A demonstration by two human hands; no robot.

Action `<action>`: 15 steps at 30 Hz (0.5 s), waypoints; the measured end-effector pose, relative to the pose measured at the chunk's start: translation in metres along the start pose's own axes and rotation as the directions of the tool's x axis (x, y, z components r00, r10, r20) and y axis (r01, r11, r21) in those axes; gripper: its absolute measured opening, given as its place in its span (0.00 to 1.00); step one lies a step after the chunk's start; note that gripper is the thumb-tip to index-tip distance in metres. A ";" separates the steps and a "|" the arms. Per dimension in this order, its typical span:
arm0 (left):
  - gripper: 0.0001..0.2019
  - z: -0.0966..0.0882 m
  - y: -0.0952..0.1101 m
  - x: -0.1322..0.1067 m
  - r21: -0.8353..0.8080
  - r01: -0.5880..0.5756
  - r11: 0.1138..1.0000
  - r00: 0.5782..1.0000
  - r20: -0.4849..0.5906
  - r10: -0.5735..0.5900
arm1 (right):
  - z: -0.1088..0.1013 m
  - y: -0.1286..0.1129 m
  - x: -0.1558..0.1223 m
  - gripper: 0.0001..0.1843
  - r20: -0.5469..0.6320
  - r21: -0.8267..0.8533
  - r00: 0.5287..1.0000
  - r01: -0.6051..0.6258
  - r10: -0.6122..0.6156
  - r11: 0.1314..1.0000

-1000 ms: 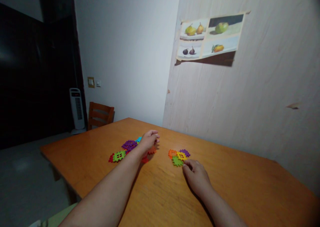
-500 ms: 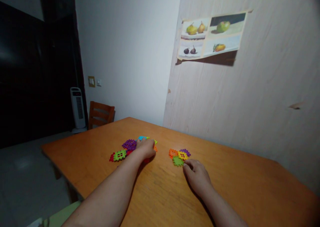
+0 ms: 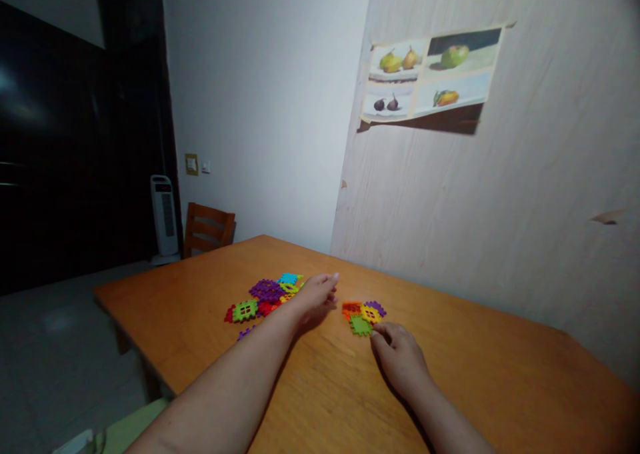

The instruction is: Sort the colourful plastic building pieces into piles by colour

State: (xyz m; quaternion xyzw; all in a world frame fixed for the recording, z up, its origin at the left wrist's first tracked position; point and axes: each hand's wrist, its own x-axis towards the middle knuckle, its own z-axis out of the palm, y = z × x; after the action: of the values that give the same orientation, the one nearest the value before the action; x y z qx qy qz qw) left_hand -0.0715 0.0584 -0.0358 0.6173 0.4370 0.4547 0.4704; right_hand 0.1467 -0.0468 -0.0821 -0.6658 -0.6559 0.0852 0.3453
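Observation:
My left hand (image 3: 317, 297) is over the table between two groups of notched plastic building pieces. Its fingers stretch to the right, apart, with nothing visible in them. Just right of the fingertips is the smaller group: an orange piece (image 3: 352, 309), a yellow piece (image 3: 371, 315), a purple piece (image 3: 376, 307) and a green piece (image 3: 360, 325). My right hand (image 3: 400, 354) rests on the table, thumb and forefinger pressed together at the green piece's right edge. Whether they pinch anything is hidden. Behind my left wrist lies the larger pile, with purple pieces (image 3: 266, 290) and a green window piece (image 3: 245, 311).
The wooden table (image 3: 310, 387) has its far edge near the wall. A wooden chair (image 3: 207, 229) stands past the left far edge, by a white tower heater (image 3: 164, 214). A fruit poster (image 3: 425, 77) hangs on the wall. A light green seat (image 3: 127, 431) shows at lower left.
My left hand has moved right, off the larger pile and toward the smaller group, its fingers now extended. The orange part of that group looks different. My right hand has stayed by the green piece.

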 end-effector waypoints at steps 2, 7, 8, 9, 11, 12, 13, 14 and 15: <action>0.21 -0.012 0.000 0.007 0.098 -0.025 0.995 0.988 -0.150 0.039 | 0.000 -0.001 -0.001 0.16 -0.007 -0.001 1.000 0.003 -0.003 1.000; 0.15 -0.046 -0.005 0.014 0.602 0.069 0.796 0.915 -0.357 0.190 | 0.000 -0.001 -0.001 0.16 -0.012 -0.005 1.000 0.010 -0.010 1.000; 0.15 -0.048 -0.006 0.012 0.680 0.091 0.728 0.926 -0.326 0.188 | 0.000 0.000 -0.001 0.16 -0.013 -0.005 1.000 0.012 -0.012 1.000; 0.15 -0.047 -0.007 0.009 0.747 0.100 0.658 0.942 -0.284 0.180 | 0.000 0.001 -0.001 0.16 -0.017 -0.004 1.000 0.015 -0.015 1.000; 0.15 -0.041 -0.009 0.003 0.850 0.074 0.522 0.970 -0.182 0.160 | 0.001 0.003 -0.001 0.16 -0.026 -0.004 0.999 0.021 -0.021 1.000; 0.14 -0.037 -0.011 0.000 0.884 0.044 0.466 0.981 -0.128 0.149 | 0.001 0.003 -0.001 0.16 -0.029 -0.004 0.999 0.023 -0.024 1.000; 0.14 -0.033 -0.012 -0.002 0.907 0.014 0.422 0.988 -0.078 0.136 | 0.002 0.004 -0.001 0.16 -0.033 -0.004 0.999 0.024 -0.024 1.000; 0.13 -0.029 -0.012 -0.003 0.920 -0.010 0.391 0.992 -0.040 0.121 | 0.002 0.004 -0.001 0.16 -0.035 -0.004 0.999 0.024 -0.025 1.000; 0.13 -0.026 -0.012 -0.004 0.929 -0.027 0.369 0.994 -0.014 0.108 | 0.002 0.004 -0.001 0.16 -0.034 -0.004 0.999 0.025 -0.025 1.000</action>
State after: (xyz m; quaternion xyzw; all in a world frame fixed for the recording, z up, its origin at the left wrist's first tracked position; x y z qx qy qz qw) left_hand -0.0988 0.0612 -0.0449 0.7750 0.6078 0.1725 0.0086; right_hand 0.1488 -0.0467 -0.0860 -0.6596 -0.6582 0.0683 0.3564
